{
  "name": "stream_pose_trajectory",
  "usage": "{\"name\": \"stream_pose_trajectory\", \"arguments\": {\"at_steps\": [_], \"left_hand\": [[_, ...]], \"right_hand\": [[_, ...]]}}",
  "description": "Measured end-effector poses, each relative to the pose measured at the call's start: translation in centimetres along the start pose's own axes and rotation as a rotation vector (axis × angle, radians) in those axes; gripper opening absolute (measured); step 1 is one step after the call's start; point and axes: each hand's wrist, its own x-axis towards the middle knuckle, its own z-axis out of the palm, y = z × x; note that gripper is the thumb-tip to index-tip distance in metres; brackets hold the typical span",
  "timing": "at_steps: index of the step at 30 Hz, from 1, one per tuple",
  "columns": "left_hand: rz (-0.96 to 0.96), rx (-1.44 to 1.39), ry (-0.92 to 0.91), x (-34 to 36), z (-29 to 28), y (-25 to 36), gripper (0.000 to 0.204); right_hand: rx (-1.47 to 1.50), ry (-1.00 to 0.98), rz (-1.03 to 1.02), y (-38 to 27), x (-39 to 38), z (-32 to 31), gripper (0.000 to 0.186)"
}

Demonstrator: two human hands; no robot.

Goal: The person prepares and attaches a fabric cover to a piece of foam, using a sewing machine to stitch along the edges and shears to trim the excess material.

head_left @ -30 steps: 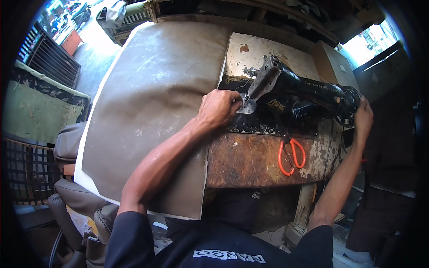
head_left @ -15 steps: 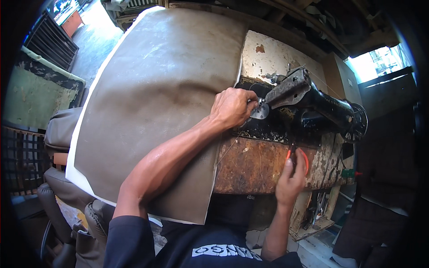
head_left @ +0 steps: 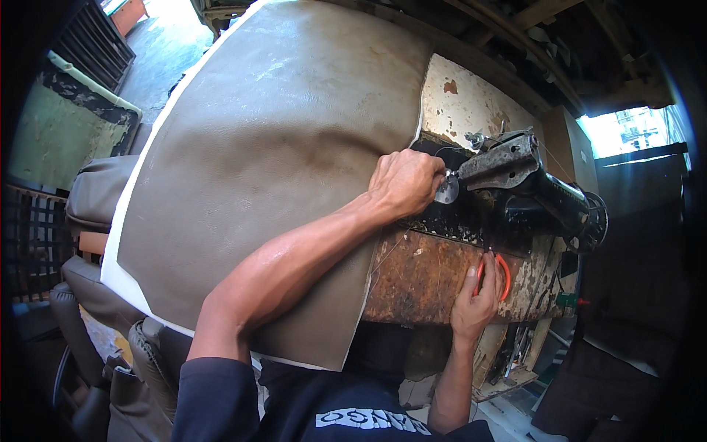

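A black, worn sewing machine (head_left: pixel 545 199) stands on a rusty, weathered tabletop (head_left: pixel 405 280). A large grey-brown sheet with white backing (head_left: pixel 221 169) lies left of it, under my left forearm. My left hand (head_left: pixel 405 180) is closed at the sheet's edge, beside the metal plate (head_left: pixel 447 191) below the needle; whatever its fingertips pinch is hidden. My right hand (head_left: pixel 475 302) has its fingers closed on orange-handled scissors (head_left: pixel 503 276) lying at the machine bed's front edge.
Padded grey-brown pieces (head_left: pixel 103 191) are heaped at the left, beside a dark grid rack (head_left: pixel 33 243). Wooden beams (head_left: pixel 560 37) run behind the table. Dark fabric (head_left: pixel 626 280) hangs at the right. A bright floor area (head_left: pixel 162 66) shows beyond the sheet.
My right hand has left the machine's handwheel and moved down onto the scissors. My left hand stays by the needle. The view has shifted, so the machine appears farther right and lower.
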Motion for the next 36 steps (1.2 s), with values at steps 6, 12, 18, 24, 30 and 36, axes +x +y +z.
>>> {"name": "stream_pose_trajectory", "arguments": {"at_steps": [6,12,18,24,30,36], "left_hand": [[0.025,-0.005,0.005,0.1,0.1,0.0,0.022],[0.007,0.013,0.004,-0.1,-0.2,-0.3,0.022],[0.019,0.027,-0.016,0.0,0.0,0.3,0.022],[0.013,0.072,-0.024,-0.2,0.3,0.4,0.022],[0.072,0.081,0.037,-0.2,0.5,0.3,0.024],[0.091,0.091,0.053,-0.3,0.8,0.7,0.023]], "right_hand": [[-0.003,-0.007,0.004,0.0,0.1,-0.2,0.038],[-0.011,-0.032,-0.008,0.0,0.1,0.0,0.039],[-0.019,-0.030,-0.009,0.1,0.0,-0.3,0.039],[0.184,-0.004,0.042,-3.2,4.7,-0.2,0.034],[0.438,-0.077,-0.069,-3.9,11.5,4.7,0.027],[0.464,-0.024,-0.131,-3.8,11.7,5.4,0.021]]}}
